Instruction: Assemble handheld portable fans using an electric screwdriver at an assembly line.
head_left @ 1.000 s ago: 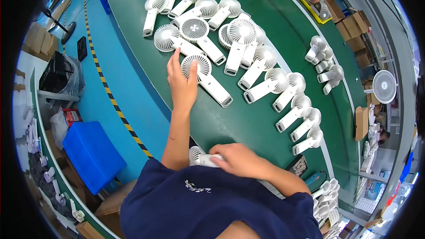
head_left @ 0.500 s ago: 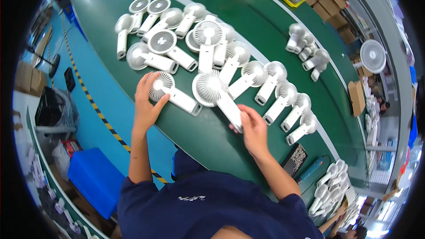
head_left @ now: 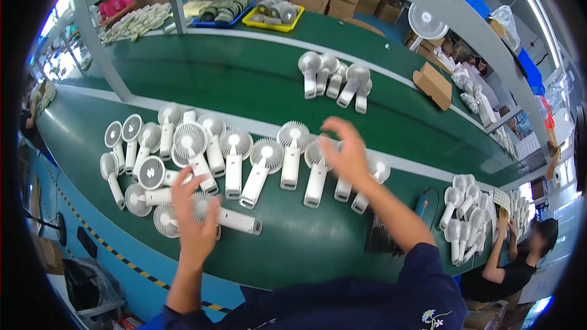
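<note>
My left hand [head_left: 195, 229] is at the near edge of a group of white handheld fans, fingers spread and curved round the head of one fan [head_left: 239, 220]. That fan lies with its handle pointing right; the hand covers part of its head. My right hand [head_left: 351, 157] hovers with fingers apart and nothing in them, over a row of similar fans. It partly hides the fans beneath, including one fan [head_left: 315, 182] near its fingertips. To the left of the row, a fan [head_left: 191, 140] rests on others in an overlapping cluster.
A dark tray of small parts [head_left: 382, 235] and a blue-handled tool [head_left: 422, 205] lie beyond my right forearm. More fans [head_left: 465, 214] are heaped at right, near a co-worker [head_left: 516, 256]. Several fans [head_left: 336, 79] stand across the green bench [head_left: 244, 67], with yellow [head_left: 293, 22] and blue bins behind.
My right hand has let go of the fan it held and lifted away, now open over the row. My left hand stays by the same fan. The view has tilted up and turned.
</note>
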Demonstrator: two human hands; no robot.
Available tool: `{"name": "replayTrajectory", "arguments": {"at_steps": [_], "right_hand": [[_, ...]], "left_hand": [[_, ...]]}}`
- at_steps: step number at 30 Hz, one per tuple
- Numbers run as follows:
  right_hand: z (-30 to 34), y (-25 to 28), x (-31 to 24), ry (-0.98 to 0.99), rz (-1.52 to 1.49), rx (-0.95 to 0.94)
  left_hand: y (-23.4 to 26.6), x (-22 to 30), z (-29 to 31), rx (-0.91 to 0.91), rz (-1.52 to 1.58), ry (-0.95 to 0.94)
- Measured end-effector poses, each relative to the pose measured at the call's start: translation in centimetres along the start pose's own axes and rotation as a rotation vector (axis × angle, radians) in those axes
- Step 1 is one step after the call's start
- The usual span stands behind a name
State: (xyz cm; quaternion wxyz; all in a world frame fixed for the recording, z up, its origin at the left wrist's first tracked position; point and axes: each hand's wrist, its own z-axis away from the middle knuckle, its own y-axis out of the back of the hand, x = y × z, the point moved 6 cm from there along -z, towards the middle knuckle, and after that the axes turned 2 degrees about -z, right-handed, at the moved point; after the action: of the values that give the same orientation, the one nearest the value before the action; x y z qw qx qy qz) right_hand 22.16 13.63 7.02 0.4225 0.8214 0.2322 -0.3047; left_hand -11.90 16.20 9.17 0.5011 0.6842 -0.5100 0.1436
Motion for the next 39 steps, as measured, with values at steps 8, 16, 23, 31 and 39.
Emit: {"name": "replayTrajectory", "arguments": {"at_steps": [8, 16, 23, 31, 39], "right_hand": [[-11.5, 1.7, 20.1, -0.948, 0.515, -0.023], [-16.4, 1.5, 30.8, -0.879, -0.11, 0.293], [-18.5, 0.2, 29.9, -0.833, -0.724, 0.306], [-16.1, -2.2, 23.7, -0.632, -0.701, 0.651], [-4.4, -4.5, -1.0, -0.468, -1.203, 0.176]], "left_hand": [[-32.6, -1.6, -21.6, -0.517, -0.149, 0.079], [-43.1, -1.8, -28.7, -0.587, -0.361, 0.504], [-47.9, -1.2, -30.3, -0.407, -0.318, 0.627], [-45.6, -2.8, -29.3, -0.334, 0.22, 0.389], [-15.8, 5.2, -15.8, -0.309, 0.071, 0.005]]}}
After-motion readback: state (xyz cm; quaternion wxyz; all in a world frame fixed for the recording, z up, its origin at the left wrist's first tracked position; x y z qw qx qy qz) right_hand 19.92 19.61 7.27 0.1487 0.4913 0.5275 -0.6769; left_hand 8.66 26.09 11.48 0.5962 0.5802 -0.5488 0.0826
